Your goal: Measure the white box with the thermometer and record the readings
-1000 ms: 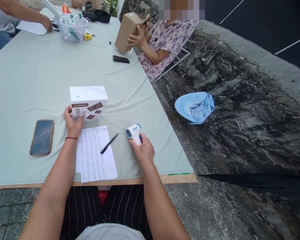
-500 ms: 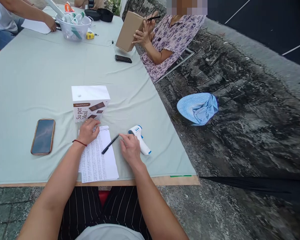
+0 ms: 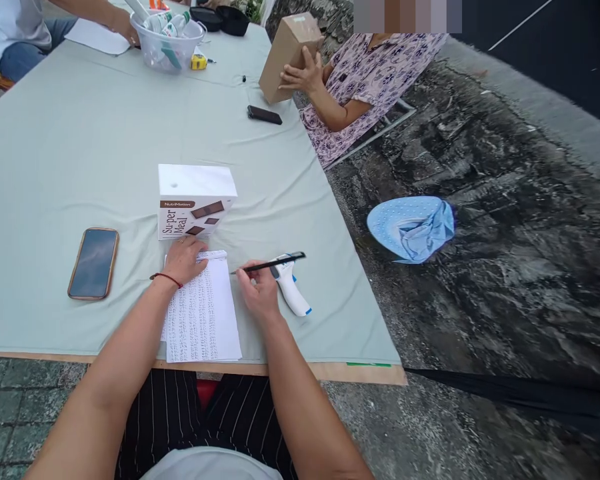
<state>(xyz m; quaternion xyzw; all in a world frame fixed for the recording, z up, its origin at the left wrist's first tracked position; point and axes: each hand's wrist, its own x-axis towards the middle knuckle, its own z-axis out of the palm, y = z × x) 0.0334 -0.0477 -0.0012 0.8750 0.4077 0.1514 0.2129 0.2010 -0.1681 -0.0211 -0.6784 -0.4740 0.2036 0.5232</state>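
Outdoors; pale cloth [image 3: 105,160] covers the bench [image 3: 365,375], dark ground [image 3: 510,220] at right; pen [image 3: 270,263], earlier lying partly on the paper [image 3: 205,327], now clasped in the right grip [image 3: 261,291], tip just off its edge; left grip [image 3: 181,260] loose, resting on the paper; thermometer [image 3: 293,293] partly hidden by pen; script [image 3: 193,320] illegible.

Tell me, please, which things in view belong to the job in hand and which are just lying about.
Likely part of the job:
- pen, in the right hand
- written sheets, under the left hand
- white carton, just beyond the sheets
- thermometer, beside the right hand

Apparently just lying about:
- phone
- blue hat
- yellow tape measure
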